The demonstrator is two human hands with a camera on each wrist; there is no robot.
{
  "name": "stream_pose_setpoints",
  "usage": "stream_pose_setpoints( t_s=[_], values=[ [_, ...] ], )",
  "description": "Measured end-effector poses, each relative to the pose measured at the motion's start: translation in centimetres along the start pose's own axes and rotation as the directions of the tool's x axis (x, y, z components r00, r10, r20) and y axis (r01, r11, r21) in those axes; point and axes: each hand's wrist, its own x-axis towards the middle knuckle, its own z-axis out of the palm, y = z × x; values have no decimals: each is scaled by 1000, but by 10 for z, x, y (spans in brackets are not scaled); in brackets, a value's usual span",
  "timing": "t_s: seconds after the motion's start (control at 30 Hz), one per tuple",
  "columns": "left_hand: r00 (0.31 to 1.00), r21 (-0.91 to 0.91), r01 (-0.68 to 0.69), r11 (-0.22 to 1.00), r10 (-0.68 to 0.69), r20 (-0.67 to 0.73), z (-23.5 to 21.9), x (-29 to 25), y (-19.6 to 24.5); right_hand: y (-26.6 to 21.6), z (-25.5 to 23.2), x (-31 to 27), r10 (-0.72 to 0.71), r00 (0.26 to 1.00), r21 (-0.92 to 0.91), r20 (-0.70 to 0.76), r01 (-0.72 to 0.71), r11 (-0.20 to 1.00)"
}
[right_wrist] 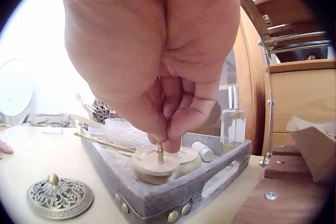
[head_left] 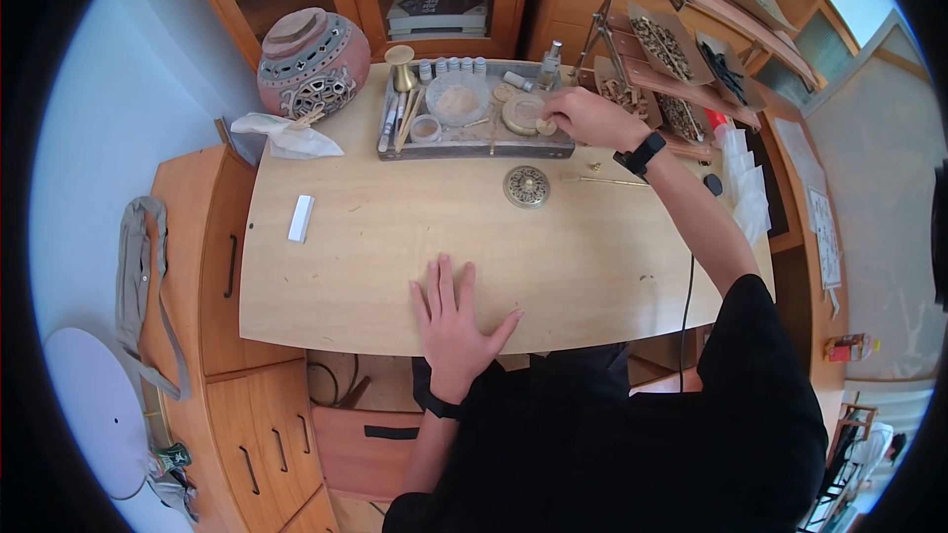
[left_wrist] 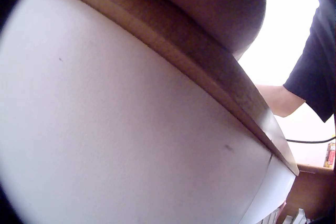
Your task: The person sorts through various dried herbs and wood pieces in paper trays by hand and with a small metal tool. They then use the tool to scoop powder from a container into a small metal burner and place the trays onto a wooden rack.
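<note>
My right hand (head_left: pixel 595 118) pinches the thin brass handle of a flat round ash press (right_wrist: pixel 159 167) between thumb and fingertips. The press disc lies level over a round incense burner (head_left: pixel 519 115), overlapping its top in the right wrist view. The burner sits at the right end of a grey wooden tray (head_left: pixel 474 150). Outside the tray's front edge lies the openwork brass lid (head_left: pixel 526 187). My left hand (head_left: pixel 454 328) rests palm down near the table's front edge, fingers spread, holding nothing. In the left wrist view, only its dark underside (left_wrist: pixel 226 8) shows above the table edge.
The tray also holds a bowl of pale powder (head_left: pixel 457 101), small jars, a brass vase (head_left: pixel 400 69) and a glass bottle (head_left: pixel 551 64). A thin brass tool (head_left: pixel 607 180) lies right of the lid. A white box (head_left: pixel 301 218) and pierced pot (head_left: pixel 314 64) stand left; a tiered rack (head_left: pixel 662 79) rises right.
</note>
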Motion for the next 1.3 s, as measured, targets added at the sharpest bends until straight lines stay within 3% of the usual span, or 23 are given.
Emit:
stream_pose_setpoints(
  t_s=[0.23,0.33,0.5,0.63,0.7,1.03,1.1,1.3],
  values=[
    [1000,35,-9,999,9,12,0,0,0,2,-9,0,85,994,31,71,-87,996],
    [1000,36,-10,999,10,10,0,0,0,11,-4,3,26,999,-29,32,-25,999],
    [1000,25,4,1000,-4,13,0,0,1,16,2,7,128,991,-56,-29,-129,990],
    [1000,8,6,1000,-6,6,2,0,0,23,11,13,108,987,-86,-118,-119,989],
    [1000,9,7,1000,-7,7,1,0,0,21,10,16,187,976,-66,-116,-195,979],
    [1000,7,13,1000,-13,19,0,1,1,36,18,38,169,975,-52,-143,-178,983],
    [1000,8,12,1000,-12,19,-1,1,1,40,23,41,97,975,-43,-202,-108,993],
    [1000,-1,15,1000,-15,16,-1,0,0,40,30,50,78,969,1,-235,-80,997]
  ],
)
